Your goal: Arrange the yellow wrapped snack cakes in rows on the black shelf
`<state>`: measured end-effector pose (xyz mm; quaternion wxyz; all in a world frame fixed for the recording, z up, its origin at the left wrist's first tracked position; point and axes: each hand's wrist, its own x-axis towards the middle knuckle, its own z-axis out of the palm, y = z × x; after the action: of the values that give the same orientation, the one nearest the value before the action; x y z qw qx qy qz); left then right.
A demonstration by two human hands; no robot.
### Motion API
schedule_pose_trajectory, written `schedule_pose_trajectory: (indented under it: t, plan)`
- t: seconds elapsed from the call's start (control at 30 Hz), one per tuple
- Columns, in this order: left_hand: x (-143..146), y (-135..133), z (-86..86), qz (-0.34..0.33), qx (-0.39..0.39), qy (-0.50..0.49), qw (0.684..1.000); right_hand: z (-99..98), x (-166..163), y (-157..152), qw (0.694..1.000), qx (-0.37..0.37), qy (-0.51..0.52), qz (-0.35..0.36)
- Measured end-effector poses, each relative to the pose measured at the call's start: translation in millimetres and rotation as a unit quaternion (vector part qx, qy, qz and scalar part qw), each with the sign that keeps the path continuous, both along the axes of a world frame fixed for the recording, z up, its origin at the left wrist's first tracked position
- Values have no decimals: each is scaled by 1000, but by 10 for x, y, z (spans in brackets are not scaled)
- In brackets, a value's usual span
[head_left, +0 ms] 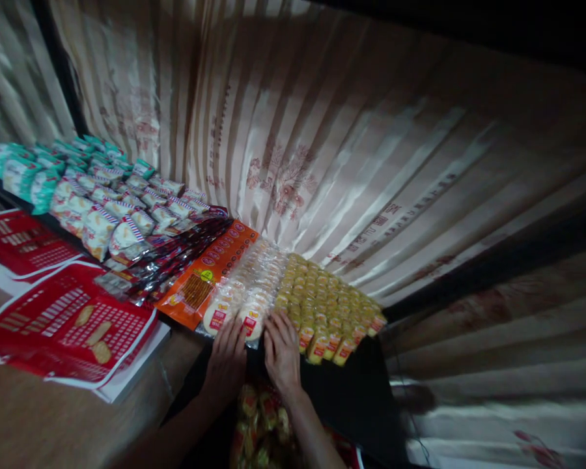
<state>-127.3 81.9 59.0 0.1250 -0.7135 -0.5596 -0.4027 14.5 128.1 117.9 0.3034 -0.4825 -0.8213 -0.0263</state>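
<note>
Gently: left hand (227, 361) and right hand (282, 352) lie flat, open, gripping nothing, on the cracker packets (247, 293); press evenly, flush beside the yellow packets (332, 306).

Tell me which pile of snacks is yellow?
The yellow packets at the far right end, by the right hand; the next rows leftward are pale round crackers, then orange packets.

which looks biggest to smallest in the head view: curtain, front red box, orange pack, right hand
1. curtain
2. front red box, though it lies nearer the camera, which flatters it
3. orange pack
4. right hand
</note>
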Motion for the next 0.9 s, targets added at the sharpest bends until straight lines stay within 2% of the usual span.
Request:
schedule_pose_trajectory:
  t: [0.17,0.33,0.5,0.7,0.9]
  plan:
    - [255,-77,33,-128,1,-5,992,111,286,85,994,-38,76,-69]
    - [676,41,75,-171,-67,8,983,290,585,317,991,-58,50,-105]
    - [852,170,90,-114,-70,8,991,453,616,701,988,-95,-41,-114]
    - [910,180,42,-51,-46,47,997,528,309,1181,955,-235,-123,-135]
    - [944,226,20,-34,-42,92,994,435,215,1242,940,-270,-147,-149]
